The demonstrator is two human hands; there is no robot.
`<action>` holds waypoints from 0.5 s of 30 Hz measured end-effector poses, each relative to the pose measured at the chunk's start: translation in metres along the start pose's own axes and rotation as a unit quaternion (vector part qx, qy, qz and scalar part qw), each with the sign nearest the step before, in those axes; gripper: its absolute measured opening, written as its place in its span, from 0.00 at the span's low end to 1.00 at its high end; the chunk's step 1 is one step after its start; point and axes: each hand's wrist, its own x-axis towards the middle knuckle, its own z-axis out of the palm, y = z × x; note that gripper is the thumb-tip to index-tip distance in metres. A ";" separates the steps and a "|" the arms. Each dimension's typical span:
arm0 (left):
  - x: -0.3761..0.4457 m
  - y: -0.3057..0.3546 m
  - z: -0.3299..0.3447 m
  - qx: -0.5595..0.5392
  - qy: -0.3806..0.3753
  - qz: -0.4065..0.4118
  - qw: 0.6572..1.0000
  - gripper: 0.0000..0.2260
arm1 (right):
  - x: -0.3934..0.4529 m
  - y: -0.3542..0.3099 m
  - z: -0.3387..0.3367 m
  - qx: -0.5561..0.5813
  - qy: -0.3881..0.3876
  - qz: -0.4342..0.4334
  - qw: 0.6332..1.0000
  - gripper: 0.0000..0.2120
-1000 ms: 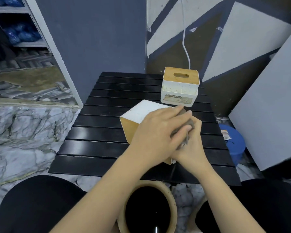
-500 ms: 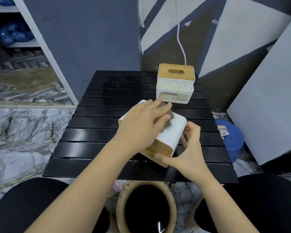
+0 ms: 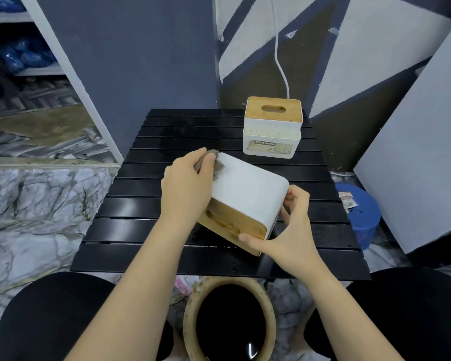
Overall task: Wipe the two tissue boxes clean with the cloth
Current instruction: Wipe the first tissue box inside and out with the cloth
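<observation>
I use the near tissue box (image 3: 248,194) as the landmark. It lies tipped on its side near the middle of the black slatted surface (image 3: 130,212), wooden lid facing me, white side wall up. Its long axis runs from far-left to near-right. My left hand (image 3: 186,188) sits at its far-left corner, fingers curled around the grey cloth (image 3: 214,158) and pressing it onto the white wall. My right hand (image 3: 289,230) pinches the near-right end, thumb on the lid edge and fingers curled behind. I judge the coming stroke runs along the long axis toward the right hand. The second tissue box (image 3: 272,128) stands upright beyond the landmark, apart from it, nearer the right hand.
</observation>
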 end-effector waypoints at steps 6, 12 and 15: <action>-0.031 -0.002 0.016 0.076 0.099 0.077 0.989 0.18 | 0.002 0.002 -0.001 -0.002 -0.012 -0.005 1.000 0.52; -0.071 0.014 0.044 0.168 0.097 0.259 0.946 0.15 | 0.004 -0.003 -0.002 0.044 -0.011 0.000 0.999 0.47; -0.089 0.029 0.064 0.216 0.032 0.304 0.927 0.14 | 0.005 -0.001 -0.002 0.018 -0.008 -0.022 1.000 0.31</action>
